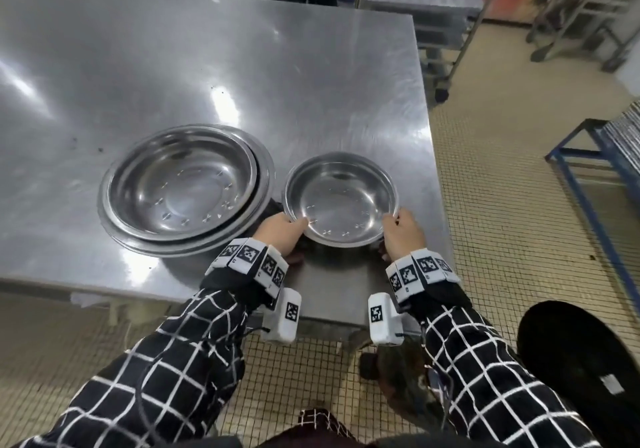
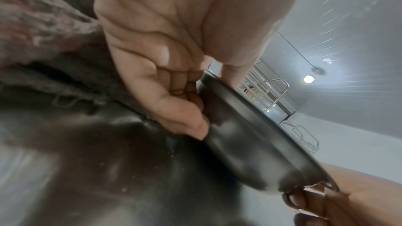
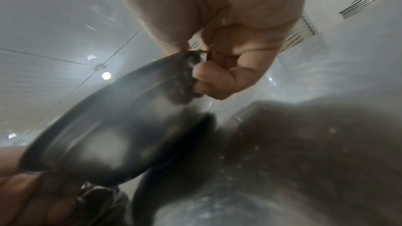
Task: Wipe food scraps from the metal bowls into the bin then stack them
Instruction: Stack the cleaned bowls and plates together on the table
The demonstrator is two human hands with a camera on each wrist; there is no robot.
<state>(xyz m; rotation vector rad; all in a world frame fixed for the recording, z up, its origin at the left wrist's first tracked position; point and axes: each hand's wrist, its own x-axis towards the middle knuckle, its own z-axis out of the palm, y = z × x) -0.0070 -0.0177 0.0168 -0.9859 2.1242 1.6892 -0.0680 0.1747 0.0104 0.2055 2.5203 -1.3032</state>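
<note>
- Both hands grip the small bowl (image 1: 341, 198) by its near rim, one on each side.
- Left of it: big bowls (image 1: 183, 188), nested one inside a wider one, on the table (image 1: 104, 67). The stack sits just beside the small bowl, rims close; whether they touch I cannot tell.
- Left hand (image 1: 281, 233): thumb over the rim, fingers (image 2: 185, 114) curled under against the bowl's outer wall. Closed on the bowl, not open.
- A grey cloth (image 2: 43, 32) lies behind the left hand on the table, seen in the left wrist view; whether the hand touches it I cannot tell.
- Small bowl: near the table's near right corner, looks clean inside, no scraps visible. Wrist views suggest the near edge is tipped up; full lift uncertain.
- Right hand (image 1: 403, 236): same clamp, thumb on top, fingers (image 3: 211, 82) tucked under the rim.
- Judgement: step in hand is stacking. Do it well by lifting level, centring over the big bowls, lowering straight in and releasing only once seated.
- Bin (image 1: 585, 371), dark, on the floor at far right.
</note>
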